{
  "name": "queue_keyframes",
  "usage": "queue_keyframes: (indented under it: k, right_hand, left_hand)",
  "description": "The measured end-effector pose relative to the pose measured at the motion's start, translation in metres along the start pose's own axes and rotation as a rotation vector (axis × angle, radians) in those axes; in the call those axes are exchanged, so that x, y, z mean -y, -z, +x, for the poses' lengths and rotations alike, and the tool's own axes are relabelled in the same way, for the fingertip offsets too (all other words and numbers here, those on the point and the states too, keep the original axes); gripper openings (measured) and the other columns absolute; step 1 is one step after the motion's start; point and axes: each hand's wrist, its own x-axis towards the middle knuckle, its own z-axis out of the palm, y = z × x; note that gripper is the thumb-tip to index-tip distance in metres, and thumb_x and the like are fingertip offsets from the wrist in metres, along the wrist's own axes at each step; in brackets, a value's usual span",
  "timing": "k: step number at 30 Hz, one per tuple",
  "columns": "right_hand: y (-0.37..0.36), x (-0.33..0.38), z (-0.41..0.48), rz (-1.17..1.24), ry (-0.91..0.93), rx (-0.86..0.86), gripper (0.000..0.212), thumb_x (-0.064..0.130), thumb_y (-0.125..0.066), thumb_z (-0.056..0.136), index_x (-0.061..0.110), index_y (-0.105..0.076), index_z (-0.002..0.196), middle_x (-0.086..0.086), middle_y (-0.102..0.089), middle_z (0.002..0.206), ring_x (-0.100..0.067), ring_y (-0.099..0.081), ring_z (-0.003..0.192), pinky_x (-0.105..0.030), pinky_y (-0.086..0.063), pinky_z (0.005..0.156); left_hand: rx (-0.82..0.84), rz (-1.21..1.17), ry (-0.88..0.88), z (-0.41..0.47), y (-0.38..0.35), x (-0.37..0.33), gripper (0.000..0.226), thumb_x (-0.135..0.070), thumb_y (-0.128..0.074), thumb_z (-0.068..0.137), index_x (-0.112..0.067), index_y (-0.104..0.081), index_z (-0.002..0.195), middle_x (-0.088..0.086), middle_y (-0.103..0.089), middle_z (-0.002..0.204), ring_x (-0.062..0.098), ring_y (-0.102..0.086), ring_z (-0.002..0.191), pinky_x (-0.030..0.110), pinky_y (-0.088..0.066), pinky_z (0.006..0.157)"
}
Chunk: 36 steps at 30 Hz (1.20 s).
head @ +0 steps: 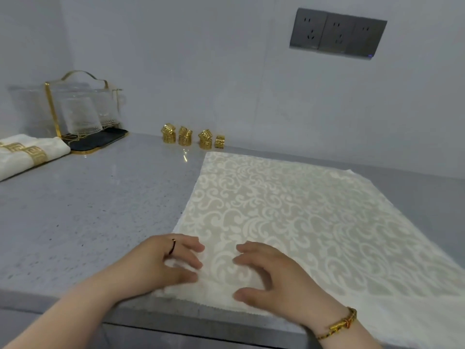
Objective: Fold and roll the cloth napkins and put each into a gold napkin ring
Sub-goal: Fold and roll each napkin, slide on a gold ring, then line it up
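Note:
A cream damask napkin (289,210) lies spread flat on the grey counter (88,210), its near edge at the counter's front. My left hand (163,260) rests on the napkin's near left corner with fingers lightly bent. Just to its right, my right hand (271,275) presses on the cloth near the front edge, fingers spread and slightly curved. Several gold napkin rings (191,138) stand stacked against the back wall. Finished rolled napkins (27,154) in gold rings lie at the far left.
A gold-framed rack of clear glasses (80,112) on a black tray stands at the back left. A grey socket panel (337,34) is on the wall. The counter's front edge runs just under my wrists.

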Motion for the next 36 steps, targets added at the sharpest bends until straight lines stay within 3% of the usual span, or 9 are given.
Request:
queue_keyframes:
  k: [3,8,14,17,23,28,32,34,36]
  right_hand:
    - [0.0,-0.004,-0.002,0.004,0.048,-0.045,0.053,0.049,-0.068,0.071,0.034,-0.055,0.12,0.039,-0.025,0.121,0.024,-0.015,0.118,0.01,-0.005,0.091]
    - [-0.005,-0.014,-0.001,0.023,0.1,-0.118,0.03,0.034,-0.063,0.084,0.029,-0.062,0.113,0.034,-0.037,0.12,0.023,-0.021,0.114,0.009,-0.013,0.09]
    - [0.002,-0.023,-0.004,-0.046,0.143,-0.215,0.033,0.03,-0.048,0.086,0.019,-0.067,0.111,0.012,-0.06,0.12,0.003,-0.031,0.12,0.004,-0.025,0.089]
    - [0.018,-0.038,-0.02,-0.25,0.104,-0.287,0.036,0.028,-0.045,0.077,0.022,-0.071,0.102,0.01,-0.067,0.11,-0.001,-0.056,0.103,-0.005,-0.034,0.087]
    - [0.08,-0.068,-0.071,-0.422,-0.211,-0.298,0.03,0.027,-0.046,0.092,0.029,-0.058,0.12,0.017,-0.058,0.119,-0.002,-0.051,0.111,-0.005,-0.031,0.08]
    - [0.112,-0.082,-0.108,-0.553,-0.519,-0.243,0.023,0.028,-0.049,0.092,0.023,-0.064,0.108,0.008,-0.064,0.111,-0.012,-0.056,0.107,-0.019,-0.039,0.085]
    - [0.139,-0.079,-0.125,-0.017,-0.606,-0.191,0.051,0.058,-0.073,0.059,0.007,-0.067,0.066,-0.003,-0.06,0.062,-0.021,-0.058,0.067,-0.027,-0.04,0.063]
    - [0.151,-0.09,-0.129,0.016,-0.641,-0.271,0.09,0.087,-0.062,0.022,0.006,-0.066,0.061,-0.008,-0.06,0.056,-0.015,-0.054,0.056,-0.022,-0.039,0.055]
    - [0.155,-0.094,-0.124,0.027,-0.69,-0.336,0.088,0.085,-0.065,0.02,0.006,-0.067,0.059,-0.013,-0.067,0.061,-0.02,-0.058,0.057,-0.024,-0.042,0.054]
  left_hand:
    - [-0.072,-0.035,0.029,0.001,-0.001,0.003,0.038,-0.009,-0.073,0.074,-0.044,-0.071,0.057,-0.04,-0.06,0.094,-0.022,-0.05,0.098,-0.005,-0.034,0.082]
    - [-0.141,-0.085,0.091,0.0,-0.002,0.001,0.033,-0.006,-0.068,0.078,-0.036,-0.073,0.064,-0.039,-0.063,0.078,-0.023,-0.055,0.086,-0.006,-0.035,0.073]
    - [-0.257,-0.111,0.119,-0.002,0.001,-0.004,0.032,-0.013,-0.061,0.084,-0.035,-0.074,0.064,0.009,-0.072,0.082,0.015,-0.063,0.071,0.013,-0.044,0.061]
    - [-0.288,-0.081,0.098,-0.004,0.002,-0.008,0.036,-0.011,-0.06,0.084,-0.034,-0.072,0.059,0.006,-0.071,0.073,0.008,-0.06,0.06,0.009,-0.042,0.057]
    - [-0.5,-0.128,0.18,-0.002,0.024,-0.006,0.027,-0.009,-0.061,0.083,-0.022,-0.068,0.06,-0.016,-0.065,0.052,0.011,-0.059,0.062,0.019,-0.042,0.065]
    - [-0.584,-0.209,0.226,-0.01,0.05,0.004,0.026,-0.047,-0.071,0.066,-0.026,-0.073,0.082,0.003,-0.073,0.081,0.032,-0.066,0.087,0.054,-0.046,0.089]
    - [-0.706,-0.236,0.281,0.001,0.061,0.01,0.021,-0.035,-0.056,0.087,-0.017,-0.067,0.09,0.011,-0.069,0.094,0.021,-0.061,0.079,0.043,-0.044,0.088]
    - [-0.747,-0.303,0.299,0.008,0.059,0.007,0.017,-0.027,-0.055,0.09,-0.015,-0.064,0.095,0.012,-0.067,0.091,0.02,-0.059,0.076,0.039,-0.043,0.086]
    - [-0.712,-0.303,0.317,0.015,0.052,0.001,0.013,-0.021,-0.057,0.089,-0.012,-0.065,0.093,0.007,-0.065,0.082,0.025,-0.059,0.075,0.038,-0.044,0.085]
